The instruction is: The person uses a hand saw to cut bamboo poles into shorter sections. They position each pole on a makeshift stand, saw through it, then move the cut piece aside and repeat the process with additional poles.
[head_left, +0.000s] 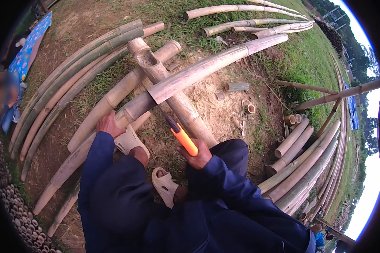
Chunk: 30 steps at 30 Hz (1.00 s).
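A long bamboo pole (211,65) runs slantwise from the lower left to the upper right. It lies across a thick bamboo piece (181,105) with a notch cut near its far end. My left hand (108,125) grips the pole at the left, its fingers curled over the top. Closed round the orange handle of a handsaw (184,139) is my right hand (197,155). The thin saw blade reaches up and left to the pole, where a dark line crosses it. How deep the blade sits there I cannot tell.
Other bamboo poles (67,80) lie at the left, with more at the far right and a stack (304,168) at the right. Sawdust and short offcuts (250,109) cover the ground. My sandalled feet (164,185) are below the pole. A person (6,99) is at the left edge.
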Motion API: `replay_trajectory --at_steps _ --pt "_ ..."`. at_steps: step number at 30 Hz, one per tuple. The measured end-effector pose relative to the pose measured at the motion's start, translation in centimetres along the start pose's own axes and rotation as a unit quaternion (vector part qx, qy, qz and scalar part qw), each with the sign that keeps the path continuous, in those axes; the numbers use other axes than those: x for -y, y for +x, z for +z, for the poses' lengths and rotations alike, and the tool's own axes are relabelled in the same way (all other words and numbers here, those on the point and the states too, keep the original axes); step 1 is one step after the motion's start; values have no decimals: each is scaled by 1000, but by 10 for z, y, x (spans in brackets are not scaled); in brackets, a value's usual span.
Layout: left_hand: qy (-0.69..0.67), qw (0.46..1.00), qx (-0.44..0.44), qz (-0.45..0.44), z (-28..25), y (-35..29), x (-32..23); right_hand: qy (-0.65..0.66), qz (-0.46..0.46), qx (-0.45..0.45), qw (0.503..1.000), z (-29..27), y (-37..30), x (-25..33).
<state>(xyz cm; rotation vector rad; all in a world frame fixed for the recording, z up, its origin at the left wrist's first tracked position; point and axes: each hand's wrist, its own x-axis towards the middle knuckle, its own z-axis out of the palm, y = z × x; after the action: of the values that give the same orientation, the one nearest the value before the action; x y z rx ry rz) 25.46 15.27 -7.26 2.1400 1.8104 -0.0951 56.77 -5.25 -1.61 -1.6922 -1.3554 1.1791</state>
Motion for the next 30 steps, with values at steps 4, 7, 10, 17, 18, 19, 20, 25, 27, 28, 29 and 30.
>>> replay_trajectory --at_steps 4,7,10,17,18,19,20,25,27,28,29,30 --pt "48 998 -30 8 -3 -4 3 -41 -48 -39 997 -33 -137 12" --pt "24 999 34 3 -5 13 -3 -43 -3 -4 999 -22 -78 6" --pt "27 999 33 5 -2 10 -6 -13 -35 -29 999 14 43 -21" --pt "22 999 47 -1 -4 6 1 -31 -4 -12 999 -28 -100 7" --pt "25 998 61 -3 -10 11 -8 -58 -67 -33 995 -30 -121 -11" --pt "25 998 61 -2 -8 14 -8 -43 -59 -33 997 -30 -111 -18" --pt "23 997 67 -3 -7 12 0 -29 -46 -29 998 -24 -98 -15" --pt "10 999 50 18 -14 16 -2 11 -74 -42 996 24 62 -16" --pt "-16 998 54 35 -10 12 -6 5 -61 -57 996 14 43 -7" --pt "-34 998 45 42 -9 22 -3 -44 -41 -58 997 3 5 -8" --pt "-35 997 71 16 -23 13 5 -24 -25 -21 999 -8 -37 -2" --pt "-35 998 58 21 -15 11 13 -54 -40 -25 997 -20 -79 7"
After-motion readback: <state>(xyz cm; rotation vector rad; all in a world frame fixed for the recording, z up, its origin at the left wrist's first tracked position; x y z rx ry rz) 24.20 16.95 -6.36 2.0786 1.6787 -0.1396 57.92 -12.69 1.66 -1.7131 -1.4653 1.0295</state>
